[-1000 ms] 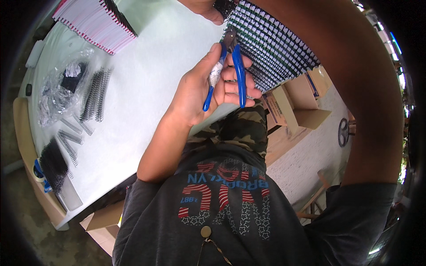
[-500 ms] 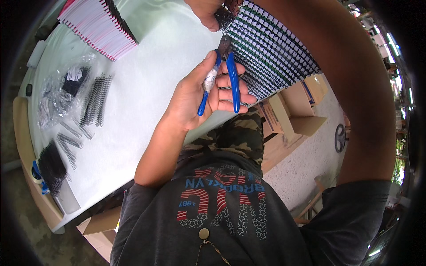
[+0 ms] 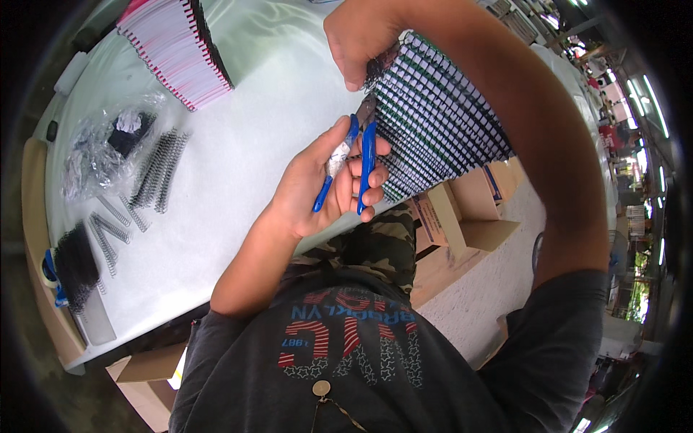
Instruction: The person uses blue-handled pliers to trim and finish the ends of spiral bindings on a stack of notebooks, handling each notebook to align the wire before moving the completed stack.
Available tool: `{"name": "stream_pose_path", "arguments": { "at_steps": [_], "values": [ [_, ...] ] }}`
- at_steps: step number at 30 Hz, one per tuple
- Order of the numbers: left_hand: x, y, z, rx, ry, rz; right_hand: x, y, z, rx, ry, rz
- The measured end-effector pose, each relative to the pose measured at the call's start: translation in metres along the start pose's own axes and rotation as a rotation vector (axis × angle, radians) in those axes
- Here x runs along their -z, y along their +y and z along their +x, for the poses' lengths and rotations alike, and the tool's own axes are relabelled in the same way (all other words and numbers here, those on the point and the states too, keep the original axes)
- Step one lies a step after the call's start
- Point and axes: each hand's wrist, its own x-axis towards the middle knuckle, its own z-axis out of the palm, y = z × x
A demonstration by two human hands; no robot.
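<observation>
Tan board (image 3: 35,187): runs down the far left of my feed, along the edge of the white table (image 3: 216,180)
Blue item (image 3: 60,296): lies at the near left corner, beside a black coil bundle (image 3: 76,263); too small for me to identify
Loose coils (image 3: 112,229): several short wire spirals, on the table, just right of the black coil bundle
Clear bag (image 3: 94,166): crumpled plastic, dark contents showing through; positioned beyond the loose coils
Grey coil bundle (image 3: 159,169): long spirals laid side by side, just right of the clear bag
Red-bound stack (image 3: 173,58): white page edges with red and black binding; positioned toward the far side of the table
Left hand (image 3: 307,173): palm up, fingers partly curled, holding the pliers; I read the handles as spread apart
Pliers (image 3: 368,144): blue handles, one wrapped in white; jaws at the left edge of the green-and-black-bound stack (image 3: 440,108); I cannot confirm contact
Right hand (image 3: 361,40): arched in from the right, curled around a dark wire tangle (image 3: 375,72), just beyond the jaws; I see its fingers only in part
Green-and-black-bound stack: rows of spirals facing up, partly covered by the right forearm
Cardboard boxes (image 3: 469,216): open flaps, below and right of the stack
</observation>
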Motion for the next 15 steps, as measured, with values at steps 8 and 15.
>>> {"name": "stream_pose_path", "arguments": {
  "at_steps": [8, 15],
  "values": [
    [-0.004, -0.006, 0.001, -0.028, 0.032, 0.017, -0.01, 0.006, 0.006, 0.003, -0.049, 0.031],
    [-0.007, -0.01, 0.003, -0.065, 0.13, 0.087, -0.013, 0.012, 0.008, 0.026, -0.074, 0.065]
  ]
}}
